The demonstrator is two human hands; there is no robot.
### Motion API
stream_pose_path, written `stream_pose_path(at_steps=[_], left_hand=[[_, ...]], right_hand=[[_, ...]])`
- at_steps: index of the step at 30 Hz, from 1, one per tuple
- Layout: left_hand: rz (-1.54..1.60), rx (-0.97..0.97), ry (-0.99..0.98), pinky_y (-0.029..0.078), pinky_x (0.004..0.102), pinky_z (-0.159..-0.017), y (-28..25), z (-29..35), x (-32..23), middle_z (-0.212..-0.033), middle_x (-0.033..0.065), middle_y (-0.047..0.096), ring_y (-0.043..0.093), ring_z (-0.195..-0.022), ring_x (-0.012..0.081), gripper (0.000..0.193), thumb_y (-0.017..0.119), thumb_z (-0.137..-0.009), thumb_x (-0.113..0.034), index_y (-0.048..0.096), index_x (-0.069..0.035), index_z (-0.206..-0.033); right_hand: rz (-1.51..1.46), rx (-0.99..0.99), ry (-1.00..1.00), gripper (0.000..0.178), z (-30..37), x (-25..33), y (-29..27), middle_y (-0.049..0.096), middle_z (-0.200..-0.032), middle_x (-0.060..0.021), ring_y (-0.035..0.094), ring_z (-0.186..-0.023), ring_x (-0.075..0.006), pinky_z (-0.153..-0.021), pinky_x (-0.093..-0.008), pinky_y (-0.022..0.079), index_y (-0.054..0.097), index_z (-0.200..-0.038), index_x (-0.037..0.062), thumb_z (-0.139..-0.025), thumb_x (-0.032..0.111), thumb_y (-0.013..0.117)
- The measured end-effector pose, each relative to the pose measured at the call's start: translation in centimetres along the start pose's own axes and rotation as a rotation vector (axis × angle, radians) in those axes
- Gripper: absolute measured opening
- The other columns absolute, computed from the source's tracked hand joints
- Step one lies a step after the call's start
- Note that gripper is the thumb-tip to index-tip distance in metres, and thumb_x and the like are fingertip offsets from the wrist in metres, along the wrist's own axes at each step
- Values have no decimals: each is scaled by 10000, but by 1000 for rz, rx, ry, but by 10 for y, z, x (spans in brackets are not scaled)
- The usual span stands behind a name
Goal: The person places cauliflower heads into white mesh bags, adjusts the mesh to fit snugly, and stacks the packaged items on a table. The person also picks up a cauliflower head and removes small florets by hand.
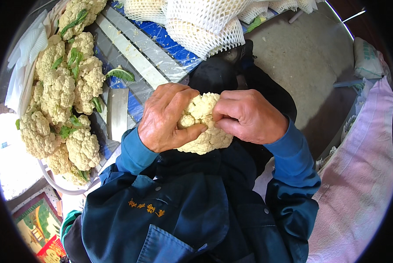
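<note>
A cream-white cauliflower (205, 142) rests over my lap between my two hands. My left hand (168, 118) is closed round its left side, with the thumb laid across the front florets. Against the upper right of the same head, my right hand (249, 115) has curled fingers, thumb and forefinger pinched on the florets. Any small bit between those fingertips is hidden.
Several cauliflowers (58, 94) with green leaf scraps are heaped at the left. Beside them lies a flat rectangular metal piece (117, 115) on the slatted table (135, 57). White foam net sleeves (205, 26) lie at the far side. A pinkish woven sack (354, 175) stands right.
</note>
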State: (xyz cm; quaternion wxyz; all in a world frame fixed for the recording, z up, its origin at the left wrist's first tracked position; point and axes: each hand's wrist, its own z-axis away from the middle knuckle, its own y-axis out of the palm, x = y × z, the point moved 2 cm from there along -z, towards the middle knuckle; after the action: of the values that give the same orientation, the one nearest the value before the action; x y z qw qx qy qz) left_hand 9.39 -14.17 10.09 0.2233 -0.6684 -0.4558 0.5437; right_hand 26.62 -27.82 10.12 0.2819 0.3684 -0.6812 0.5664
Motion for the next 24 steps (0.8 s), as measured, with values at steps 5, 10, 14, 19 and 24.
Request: stream_pose_path(at_steps=[5, 10, 14, 19, 24], left_hand=[[8, 6, 9, 497, 462, -893, 0, -1, 0, -1132, 211, 632, 620, -1023, 407, 668, 884, -652, -286, 616, 0, -1192], [-4, 5, -3, 497, 462, -897, 0, 0, -1, -1131, 213, 631, 618, -1028, 409, 663, 883, -663, -286, 615, -2, -1199], [1, 9, 1, 496, 463, -899, -2, 0, 0, -1133, 213, 631, 618, -1030, 410, 660, 880, -670, -290, 613, 0, -1200], [11, 13, -16, 495, 462, -903, -1, 1, 2, -1135, 216, 629, 618, -1031, 409, 663, 880, -674, -295, 612, 2, -1203], [9, 17, -29, 497, 463, -904, -1, 0, 2, -1139, 219, 630, 619, -1039, 409, 663, 881, -673, -295, 614, 2, -1202]], right_hand=[[23, -72, -73, 119, 5, -1, 5, 600, -785, -112, 627, -722, -336, -627, -406, 499, 607, -817, 37, -765, 19, 713], [45, -143, -64, 151, 12, 2, 4, 593, -776, -109, 611, -695, -318, -615, -390, 495, 590, -812, 31, -756, -24, 719], [-29, -294, -30, 188, 23, -3, -2, 616, -799, -105, 627, -696, -280, -627, -347, 507, 587, -837, 27, -755, -77, 721], [6, -367, 81, 202, 29, -7, -4, 616, -813, -113, 656, -725, -287, -643, -368, 524, 643, -973, 31, -803, -47, 719], [71, -394, -10, 180, 23, 0, -3, 626, -844, -109, 657, -748, -295, -659, -371, 528, 669, -955, 35, -801, -25, 739]])
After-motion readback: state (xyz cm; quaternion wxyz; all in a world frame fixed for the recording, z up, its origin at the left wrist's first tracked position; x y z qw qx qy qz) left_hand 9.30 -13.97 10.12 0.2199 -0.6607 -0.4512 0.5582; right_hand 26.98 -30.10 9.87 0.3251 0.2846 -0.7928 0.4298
